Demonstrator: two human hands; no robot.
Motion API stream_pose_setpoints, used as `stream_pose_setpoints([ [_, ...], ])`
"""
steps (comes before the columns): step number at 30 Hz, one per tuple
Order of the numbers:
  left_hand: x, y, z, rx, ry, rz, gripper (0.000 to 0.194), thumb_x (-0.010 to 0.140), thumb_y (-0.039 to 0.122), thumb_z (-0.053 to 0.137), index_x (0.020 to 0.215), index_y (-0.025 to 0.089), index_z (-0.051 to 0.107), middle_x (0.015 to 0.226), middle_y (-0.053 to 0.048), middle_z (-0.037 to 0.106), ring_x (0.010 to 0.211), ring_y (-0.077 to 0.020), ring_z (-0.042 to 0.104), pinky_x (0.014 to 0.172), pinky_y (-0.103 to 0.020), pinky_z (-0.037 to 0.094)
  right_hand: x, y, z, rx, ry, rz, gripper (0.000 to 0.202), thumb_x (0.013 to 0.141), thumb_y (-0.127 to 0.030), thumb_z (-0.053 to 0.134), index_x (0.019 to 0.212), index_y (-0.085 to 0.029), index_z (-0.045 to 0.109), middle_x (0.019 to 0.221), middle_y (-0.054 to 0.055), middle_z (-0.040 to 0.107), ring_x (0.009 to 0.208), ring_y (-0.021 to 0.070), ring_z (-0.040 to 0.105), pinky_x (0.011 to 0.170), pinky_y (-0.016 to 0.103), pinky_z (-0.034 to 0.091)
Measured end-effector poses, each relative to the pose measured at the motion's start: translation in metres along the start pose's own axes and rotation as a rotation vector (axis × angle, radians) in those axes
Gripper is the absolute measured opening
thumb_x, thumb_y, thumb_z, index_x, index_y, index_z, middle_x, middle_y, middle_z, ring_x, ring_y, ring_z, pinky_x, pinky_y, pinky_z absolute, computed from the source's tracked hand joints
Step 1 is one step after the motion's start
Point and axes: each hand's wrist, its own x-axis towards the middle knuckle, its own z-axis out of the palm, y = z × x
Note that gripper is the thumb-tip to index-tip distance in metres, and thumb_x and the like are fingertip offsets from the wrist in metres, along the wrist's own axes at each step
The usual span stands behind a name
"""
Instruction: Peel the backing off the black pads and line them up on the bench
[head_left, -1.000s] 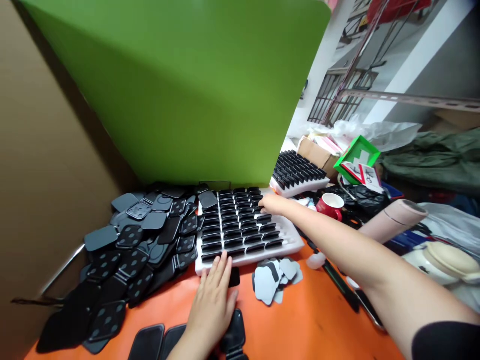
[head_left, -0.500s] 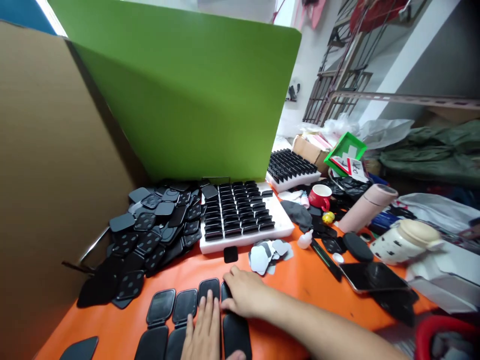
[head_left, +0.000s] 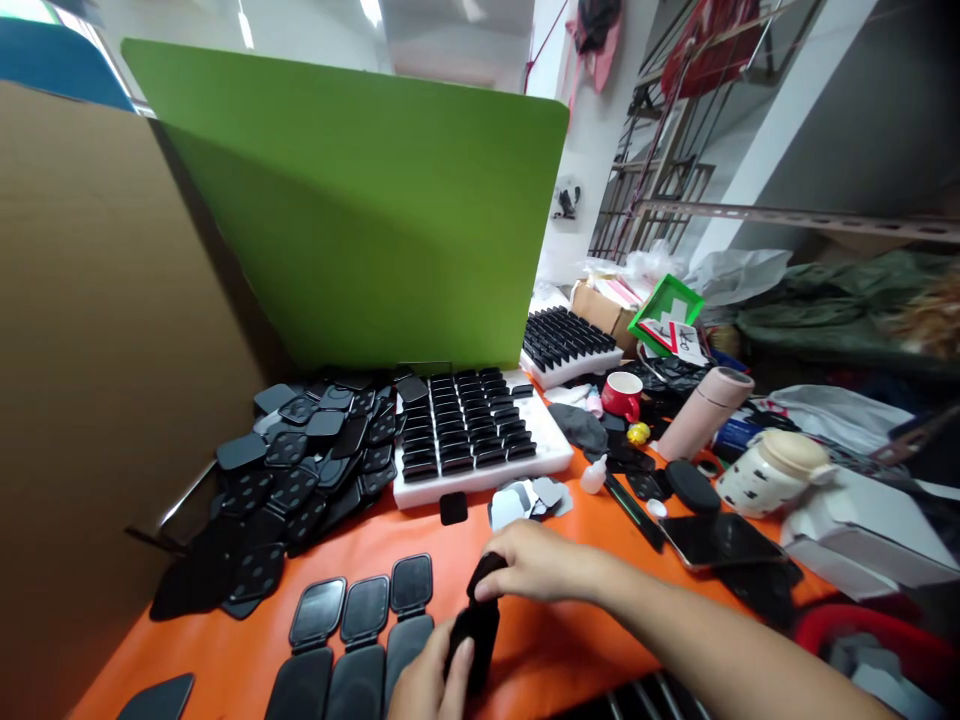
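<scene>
The right forearm enters from the lower right corner and slants up and leftward over the orange table (head_left: 570, 640), bare along the length that shows. At its end the right hand (head_left: 525, 562) is bent over with its back up, the fingers curled and the thumb pointing left, closed on the upper part of a black case (head_left: 480, 632). The left hand (head_left: 431, 685) comes up from the bottom edge, its thumb laid along the lower part of the same case and the fingers mostly hidden behind it, so their exact curl cannot be told. The case is gripped between the two hands, the right above and the left below, near the front of the table. Whether its lower end touches the table cannot be seen.

Just left of the left hand, three open cases (head_left: 358, 655) lie side by side, their smaller flaps pointing away from the person. Beyond the hands are a black square (head_left: 453, 508), a heap of grey pieces (head_left: 517, 500) and a white tray (head_left: 487, 478) with rows of upright black parts (head_left: 457, 425). A pile of black pieces (head_left: 307, 460) lies left of the tray.
</scene>
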Motion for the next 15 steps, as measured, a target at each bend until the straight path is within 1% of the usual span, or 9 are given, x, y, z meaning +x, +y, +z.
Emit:
stream_pose_setpoints([
  [3, 0.013, 0.008, 0.003, -0.267, 0.04, -0.064, 0.034, 0.078, 0.042, 0.051, 0.1, 0.019, 0.063, 0.101, -0.006, 0.068, 0.096, -0.0243, 0.061, 0.081, -0.03, 0.049, -0.004, -0.006, 0.027, -0.3, 0.344, 0.02, 0.024, 0.083, -0.035, 0.049, 0.086, -0.019, 0.067, 0.082, 0.005, 0.067, 0.079, 0.0209, 0.06, 0.072, 0.03, 0.045],
  [5, 0.02, 0.012, 0.003, -0.428, 0.104, -0.155, 0.037, 0.076, 0.046, 0.053, 0.094, 0.016, 0.065, 0.102, -0.008, 0.067, 0.102, -0.0262, 0.058, 0.085, -0.033, 0.047, -0.003, -0.008, 0.049, -0.38, 0.518, 0.009, 0.027, 0.087, -0.033, 0.042, 0.095, -0.019, 0.064, 0.09, 0.008, 0.066, 0.087, 0.0242, 0.059, 0.078, 0.037, 0.045],
  [6, 0.023, 0.014, 0.003, -0.496, 0.143, -0.204, 0.037, 0.075, 0.047, 0.054, 0.092, 0.016, 0.065, 0.103, -0.008, 0.067, 0.104, -0.0266, 0.056, 0.087, -0.034, 0.045, -0.004, -0.008, 0.06, -0.383, 0.563, -0.034, 0.031, 0.087, -0.035, 0.042, 0.105, -0.018, 0.059, 0.101, 0.01, 0.064, 0.095, 0.0264, 0.056, 0.084, 0.041, 0.043],
  [7, 0.026, 0.016, 0.002, -0.555, 0.173, -0.25, 0.037, 0.074, 0.048, 0.056, 0.091, 0.016, 0.066, 0.103, -0.008, 0.066, 0.105, -0.0265, 0.055, 0.089, -0.034, 0.044, -0.004, -0.007, 0.069, -0.374, 0.589, -0.089, 0.04, 0.086, -0.038, 0.043, 0.118, -0.016, 0.051, 0.116, 0.013, 0.057, 0.106, 0.0289, 0.051, 0.091, 0.044, 0.039],
  [9, 0.029, 0.022, 0.001, -0.661, 0.144, -0.314, 0.037, 0.07, 0.046, 0.061, 0.094, 0.017, 0.064, 0.101, -0.008, 0.067, 0.1, -0.0261, 0.058, 0.088, -0.036, 0.044, -0.007, -0.005, 0.083, -0.306, 0.594, -0.183, 0.061, 0.086, -0.042, 0.042, 0.136, -0.013, 0.026, 0.137, 0.016, 0.036, 0.123, 0.0298, 0.035, 0.1, 0.045, 0.032],
  [11, 0.032, 0.029, 0.0, -0.753, 0.026, -0.326, 0.04, 0.068, 0.042, 0.067, 0.099, 0.017, 0.062, 0.095, -0.008, 0.068, 0.088, -0.025, 0.063, 0.083, -0.038, 0.047, -0.012, -0.003, 0.088, -0.177, 0.632, -0.175, 0.066, 0.088, -0.038, 0.038, 0.141, -0.014, 0.007, 0.144, 0.014, 0.021, 0.129, 0.0261, 0.025, 0.103, 0.041, 0.03],
  [12, 0.034, 0.031, 0.001, -0.79, -0.021, -0.312, 0.041, 0.067, 0.04, 0.068, 0.101, 0.017, 0.06, 0.092, -0.008, 0.068, 0.084, -0.0243, 0.064, 0.081, -0.038, 0.048, -0.014, -0.002, 0.086, -0.101, 0.683, -0.132, 0.064, 0.09, -0.035, 0.037, 0.141, -0.016, 0.004, 0.144, 0.013, 0.02, 0.13, 0.0242, 0.024, 0.103, 0.039, 0.031],
  [13, 0.036, 0.032, 0.001, -0.821, -0.043, -0.286, 0.041, 0.068, 0.04, 0.067, 0.101, 0.017, 0.059, 0.091, -0.008, 0.068, 0.082, -0.0238, 0.064, 0.08, -0.038, 0.048, -0.016, -0.001, 0.082, -0.031, 0.743, -0.08, 0.061, 0.09, -0.033, 0.036, 0.141, -0.017, 0.007, 0.144, 0.012, 0.022, 0.129, 0.023, 0.026, 0.102, 0.038, 0.033],
  [15, 0.042, 0.032, 0.002, -0.843, -0.021, -0.219, 0.039, 0.071, 0.039, 0.065, 0.101, 0.016, 0.058, 0.094, -0.009, 0.067, 0.087, -0.0238, 0.063, 0.082, -0.037, 0.047, -0.017, 0.004, 0.062, 0.043, 0.847, -0.012, 0.05, 0.089, -0.031, 0.039, 0.136, -0.02, 0.024, 0.137, 0.011, 0.036, 0.124, 0.0225, 0.036, 0.099, 0.037, 0.037],
])
